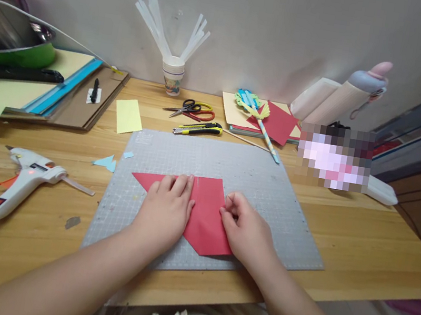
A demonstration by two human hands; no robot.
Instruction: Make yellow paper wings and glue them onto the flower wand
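A folded sheet of red paper [206, 221] lies on the grey cutting mat [281, 216], with a pointed flap reaching out to the left. My left hand [165, 209] rests flat across its left part, fingers stretched and pressing down. At the paper's right edge, my right hand [249, 230] has its fingers curled, thumb and forefinger closed at the edge. A short pale line shows near the paper's top edge, beside my left fingertips. The underside of the paper and any layers beneath my left palm are hidden.
To the left lies a white glue gun [27, 179], its switch lit red. Behind the mat are scissors [186, 108], a yellow-black utility knife [198, 128] and a paper cup [172, 79] of glue sticks. A paper flower [259, 114] lies across more red paper [282, 123] at back right.
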